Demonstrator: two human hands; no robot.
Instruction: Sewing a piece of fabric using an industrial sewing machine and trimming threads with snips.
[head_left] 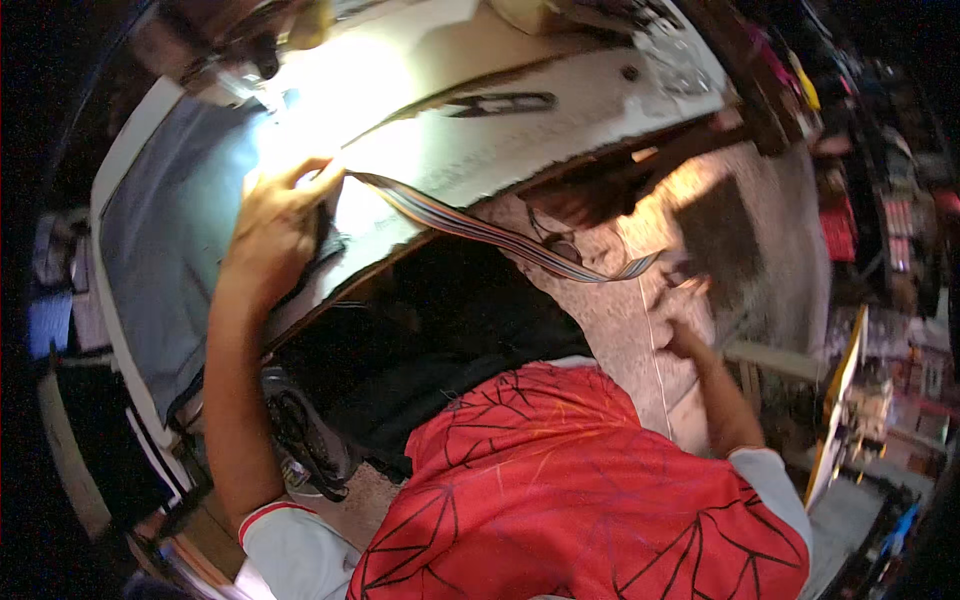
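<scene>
A long flat striped ribbon [470,228], in dark, orange and pale blue lines, stretches slackly between my two hands. My left hand [272,228] rests at the table's lit edge, thumb and fingertips pinched on the ribbon's left end. Under and beside that hand lies grey-blue fabric [165,240], spread over the left of the table. Off the table's front edge, to the right, my right hand [686,312] is blurred by motion, its fingers closed at the ribbon's other end. Black thread snips [505,104] lie on the white table [580,120] beyond the ribbon.
A bright lamp glare washes out the table beside a partly seen machine [225,55] at the upper left. A small dark disc [629,73] and crumpled clear plastic [680,60] lie at the table's far right. A thin pale cord [650,340] runs down near my right hand.
</scene>
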